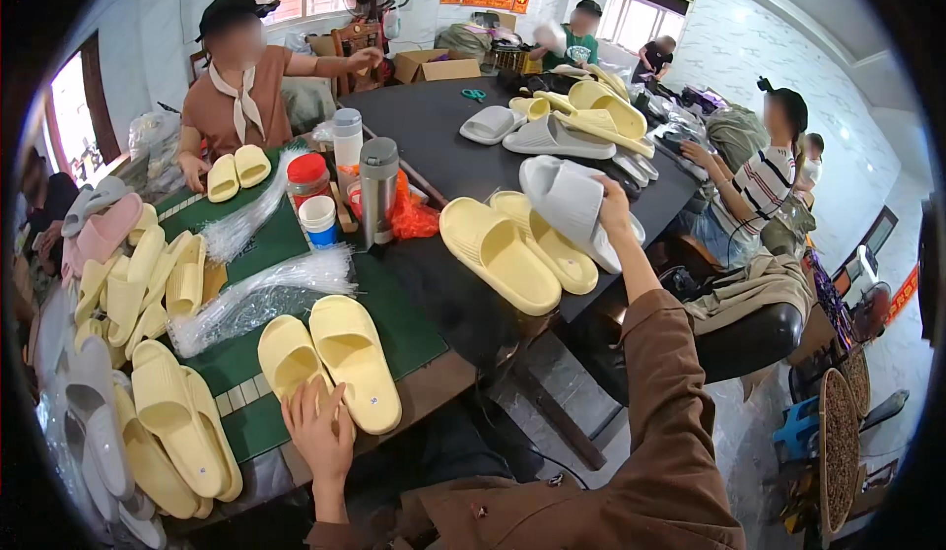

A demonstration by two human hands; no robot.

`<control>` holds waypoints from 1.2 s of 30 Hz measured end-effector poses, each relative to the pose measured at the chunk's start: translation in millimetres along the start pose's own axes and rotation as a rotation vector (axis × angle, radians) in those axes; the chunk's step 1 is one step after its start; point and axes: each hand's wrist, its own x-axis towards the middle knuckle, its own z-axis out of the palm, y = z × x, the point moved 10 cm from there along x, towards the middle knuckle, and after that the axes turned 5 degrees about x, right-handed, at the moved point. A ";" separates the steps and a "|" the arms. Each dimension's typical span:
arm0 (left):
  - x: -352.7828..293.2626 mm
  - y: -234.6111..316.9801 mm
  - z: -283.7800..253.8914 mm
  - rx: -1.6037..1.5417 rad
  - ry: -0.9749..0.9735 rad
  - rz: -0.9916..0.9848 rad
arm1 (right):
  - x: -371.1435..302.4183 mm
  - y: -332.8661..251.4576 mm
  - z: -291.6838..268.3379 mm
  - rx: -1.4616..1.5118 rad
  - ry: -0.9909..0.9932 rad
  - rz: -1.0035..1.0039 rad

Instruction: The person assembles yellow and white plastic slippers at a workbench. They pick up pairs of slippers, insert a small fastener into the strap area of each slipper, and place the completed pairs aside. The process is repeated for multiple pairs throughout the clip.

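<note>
A pair of pale yellow slippers lies side by side at the table's near edge: a left slipper point(288, 350) and a right slipper point(360, 363). My left hand point(320, 422) rests on the heel of the left one, fingers stretched out and slightly apart. At the end of the dark table, my right hand point(614, 205) grips the edge of a light grey slipper point(560, 193). Its palm side is hidden. Another grey slipper partly shows beneath that one. Just left of them sits a second yellow pair, with its front slipper point(498, 254) nearest me.
Yellow, grey and pink slippers point(172, 402) crowd the left side. Bundles of clear plastic strips point(266, 299) lie on the green mat point(399, 304). A steel flask point(378, 190), paper cups point(318, 221) and a red-lidded jar point(308, 177) stand mid-table. Co-workers sit around; a black stool point(759, 343) is at right.
</note>
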 end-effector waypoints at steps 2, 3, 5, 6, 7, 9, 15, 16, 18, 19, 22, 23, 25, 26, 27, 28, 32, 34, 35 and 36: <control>4.2 6.2 1.7 -0.019 -0.006 0.011 | 7.9 10.7 -14.3 0.137 0.014 0.072; 1.7 1.6 -1.2 0.002 -0.005 0.000 | 6.0 0.2 -6.4 0.235 0.010 0.124; 0.2 -1.2 -2.1 0.015 0.004 -0.005 | 4.0 -15.4 -0.7 0.395 0.011 0.196; 1.3 0.7 -0.9 0.009 0.007 -0.001 | 5.3 -19.5 -8.3 0.420 0.015 0.217; 0.5 -0.9 -1.6 0.016 0.010 -0.007 | 4.5 -28.7 -6.1 0.457 0.008 0.241; -0.2 -2.5 -2.0 0.022 0.012 -0.012 | -3.1 -39.3 0.6 0.431 -0.037 0.292; 0.2 -2.7 0.0 0.009 0.007 -0.007 | -17.6 -57.5 18.3 0.198 -0.141 0.138; 0.3 -2.6 1.1 0.009 0.004 -0.009 | -20.8 -52.9 27.4 0.293 -0.171 0.189; 0.6 -1.9 1.3 0.003 -0.001 -0.010 | -24.1 -45.6 33.5 0.105 -0.204 0.190; 1.0 -1.1 1.2 -0.004 -0.005 -0.008 | -25.8 -45.4 32.9 0.043 -0.206 0.136; -0.1 -3.2 -0.2 0.000 -0.007 -0.007 | -34.0 -62.5 36.0 -0.081 -0.242 -0.026; -0.5 -4.4 -0.8 0.005 -0.007 -0.008 | -35.4 -64.4 37.9 -0.061 -0.265 -0.004; -0.6 -4.5 -0.8 -0.001 -0.004 -0.010 | -38.8 -63.0 37.4 -0.026 -0.308 0.043; -1.1 -4.7 -0.7 -0.003 -0.003 -0.012 | -40.4 -57.4 33.6 -0.025 -0.278 0.068; -1.1 -4.8 -0.4 -0.002 0.000 -0.010 | -41.4 -61.6 31.3 -0.065 -0.279 0.017; -1.4 -5.0 0.2 -0.002 0.002 -0.008 | -42.6 -65.8 29.8 -0.104 -0.280 -0.035; 1.1 0.1 -0.3 -0.010 0.009 0.005 | -40.5 -47.0 21.3 -0.115 -0.239 0.015; -0.2 -2.6 -1.5 -0.003 0.011 -0.002 | -39.8 -53.2 24.0 -0.109 -0.205 0.030; -0.4 -3.6 -2.3 -0.002 0.011 -0.005 | -38.9 -56.3 23.9 -0.107 -0.184 0.037; -1.0 -4.4 -2.9 0.000 0.009 -0.007 | -39.4 -61.2 23.4 -0.105 -0.163 0.046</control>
